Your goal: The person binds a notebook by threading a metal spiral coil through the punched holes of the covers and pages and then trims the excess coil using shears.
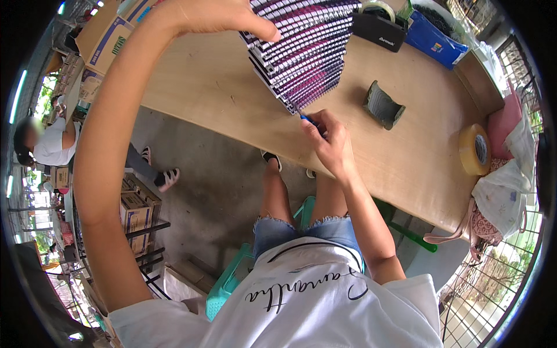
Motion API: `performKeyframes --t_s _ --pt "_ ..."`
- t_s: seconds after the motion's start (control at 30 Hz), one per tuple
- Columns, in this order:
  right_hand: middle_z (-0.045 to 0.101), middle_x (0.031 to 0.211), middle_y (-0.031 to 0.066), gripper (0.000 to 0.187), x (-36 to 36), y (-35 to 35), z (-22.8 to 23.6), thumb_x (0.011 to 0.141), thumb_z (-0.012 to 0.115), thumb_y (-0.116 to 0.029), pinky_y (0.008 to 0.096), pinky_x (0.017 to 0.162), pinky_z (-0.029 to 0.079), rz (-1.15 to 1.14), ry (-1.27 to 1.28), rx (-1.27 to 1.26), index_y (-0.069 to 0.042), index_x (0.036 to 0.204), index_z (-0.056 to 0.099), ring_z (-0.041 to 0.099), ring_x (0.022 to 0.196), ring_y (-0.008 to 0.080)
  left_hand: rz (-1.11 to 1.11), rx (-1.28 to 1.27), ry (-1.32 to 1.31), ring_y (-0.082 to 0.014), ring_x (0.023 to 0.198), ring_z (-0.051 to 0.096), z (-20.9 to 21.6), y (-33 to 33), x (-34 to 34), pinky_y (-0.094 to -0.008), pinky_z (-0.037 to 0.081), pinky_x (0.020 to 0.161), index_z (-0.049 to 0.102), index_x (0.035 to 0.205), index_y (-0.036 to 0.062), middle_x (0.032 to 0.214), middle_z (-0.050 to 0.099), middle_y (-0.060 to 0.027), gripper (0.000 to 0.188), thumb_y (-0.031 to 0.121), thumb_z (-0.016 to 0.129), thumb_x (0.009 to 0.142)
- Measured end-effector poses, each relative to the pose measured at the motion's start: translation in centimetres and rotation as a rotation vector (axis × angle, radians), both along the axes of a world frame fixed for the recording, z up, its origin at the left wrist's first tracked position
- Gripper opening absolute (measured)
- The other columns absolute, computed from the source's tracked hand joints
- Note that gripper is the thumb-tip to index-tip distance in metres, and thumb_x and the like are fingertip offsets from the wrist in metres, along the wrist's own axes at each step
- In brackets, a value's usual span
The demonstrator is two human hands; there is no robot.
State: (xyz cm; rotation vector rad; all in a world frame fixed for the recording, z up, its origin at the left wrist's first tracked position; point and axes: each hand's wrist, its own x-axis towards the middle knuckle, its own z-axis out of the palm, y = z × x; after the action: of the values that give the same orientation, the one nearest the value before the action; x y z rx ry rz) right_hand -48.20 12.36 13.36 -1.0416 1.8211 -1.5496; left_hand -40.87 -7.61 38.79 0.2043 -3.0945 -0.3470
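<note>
A stack of spiral-bound notebooks stands near the table's front edge, its rows of wire coils facing me over purple and white covers. My left hand grips the stack's upper left side, thumb laid along it; its other fingers are mostly cut off by the frame. Closed around a small blue-handled tool, my right hand holds the tip at the stack's lowest corner, by the end of a coil. The tool's exact kind is hidden by my fingers.
A dark green curved piece lies right of the notebooks on the table. Further right are a yellow tape roll and plastic bags. A black tape dispenser and blue box stand behind. Another person is at far left.
</note>
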Motion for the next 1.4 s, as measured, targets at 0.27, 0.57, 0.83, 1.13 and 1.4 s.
performKeyframes --t_s 0.27,0.57,0.83,1.13,1.4 --pt "0.059 0.089 0.0174 0.031 1.0 0.2 -1.0 0.079 0.070 -0.019 0.0428 0.073 0.047 -0.241 0.690 -0.141 0.002 0.099 0.060 0.059 0.082 0.0357 0.022 -0.008 0.000 -0.0310 0.134 0.035 0.0 -0.1 0.0 -0.0319 0.027 0.112 0.010 0.148 -0.0074 0.145 0.030 -0.0274 0.114 0.025 0.082 0.066" --pt "0.066 0.077 0.0189 0.030 -0.6 -0.4 0.2 0.086 0.065 -0.025 0.0384 0.062 0.051 0.069 -0.170 0.199 0.005 0.087 0.064 0.066 0.069 0.0298 0.043 0.183 -0.027 -0.0260 0.129 0.042 0.1 0.5 0.2 -0.0303 0.036 0.107 0.006 0.150 -0.0029 0.147 0.030 -0.0217 0.113 0.016 0.081 0.068" --pt "0.059 0.091 0.0158 0.033 1.6 0.6 -0.9 0.080 0.070 -0.022 0.0444 0.077 0.046 -0.200 0.685 -0.057 0.000 0.102 0.059 0.060 0.087 0.0351 0.081 0.260 -0.023 -0.0228 0.123 0.046 0.8 1.2 0.5 -0.0297 0.039 0.103 0.006 0.150 -0.0036 0.143 0.037 -0.0196 0.113 0.014 0.082 0.067" --pt "0.060 0.092 0.0148 0.029 -1.1 0.9 -1.0 0.081 0.069 -0.022 0.0444 0.074 0.047 -0.048 0.426 0.074 -0.002 0.100 0.060 0.059 0.087 0.0338 0.047 0.245 -0.010 -0.0233 0.125 0.044 -0.3 0.6 -0.4 -0.0304 0.036 0.105 0.007 0.150 -0.0040 0.144 0.036 -0.0194 0.113 0.017 0.082 0.069" --pt "0.057 0.098 0.0117 0.037 -1.3 2.9 -2.0 0.078 0.071 -0.028 0.0445 0.083 0.040 -0.129 0.565 -0.019 -0.004 0.105 0.059 0.054 0.098 0.0314 0.197 0.441 0.747 -0.0316 0.136 0.029 -5.9 1.4 3.1 -0.0411 0.022 0.112 -0.004 0.149 0.0008 0.150 0.020 -0.0245 0.122 0.028 0.083 0.068"
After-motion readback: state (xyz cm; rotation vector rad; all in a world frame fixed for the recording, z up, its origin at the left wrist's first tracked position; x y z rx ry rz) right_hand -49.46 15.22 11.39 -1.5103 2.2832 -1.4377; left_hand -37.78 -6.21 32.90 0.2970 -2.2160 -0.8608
